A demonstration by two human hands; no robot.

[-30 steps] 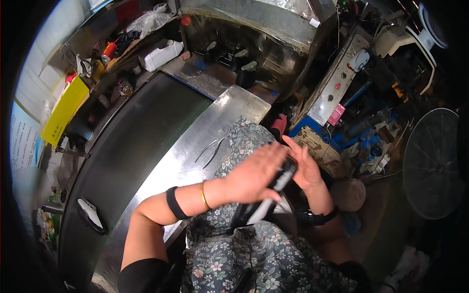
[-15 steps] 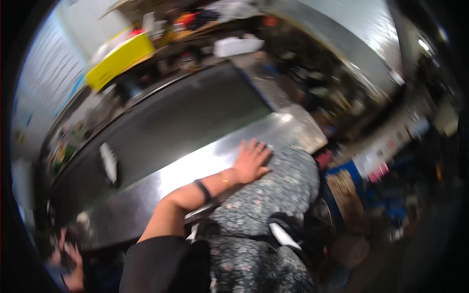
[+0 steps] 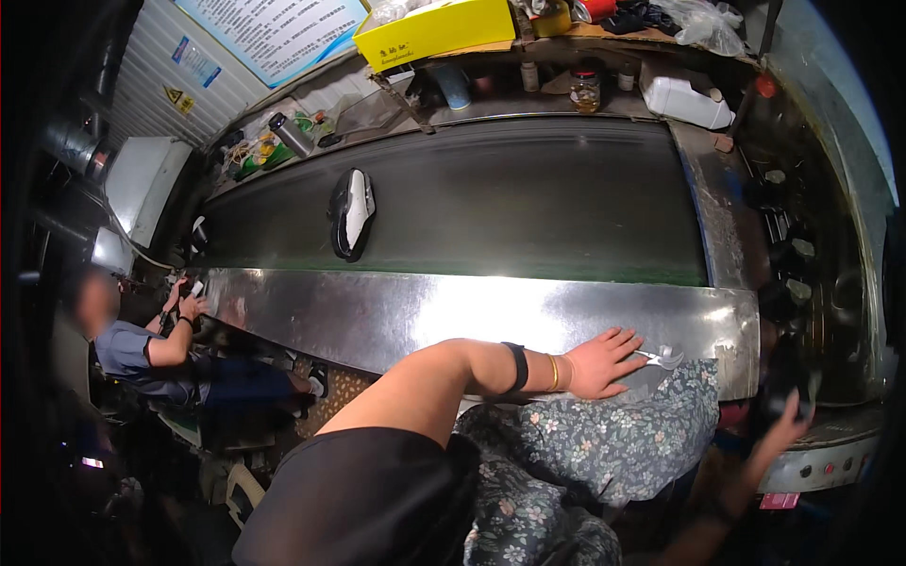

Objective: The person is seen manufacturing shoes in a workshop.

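My left hand (image 3: 596,366) lies flat on the bare metal ledge (image 3: 396,316), fingers spread and holding nothing. Just beyond its fingertips is a silver tool with a curved head, like pincers (image 3: 666,357), its handle end partly hidden by the fingers. My right hand (image 3: 785,429) reaches out at the far right, smeared by motion. It is next to a dark shape (image 3: 785,375), perhaps a shoe; whether the fingers grip it is unclear. A black shoe with a white side (image 3: 357,212) rests on the wide dark belt (image 3: 528,208) past the ledge.
Dark shoes (image 3: 797,250) stand along the machine at the right, above a panel with buttons (image 3: 816,468). At the left a co-worker (image 3: 142,349) has both hands at the ledge's end. Behind the belt are a yellow box (image 3: 434,36), a white jug (image 3: 687,94) and a jar (image 3: 585,92).
My view has turned, bringing the right-hand machine closer in. My right hand has come into sight, stretched to the right. The black-and-white shoe near my lap no longer shows there.
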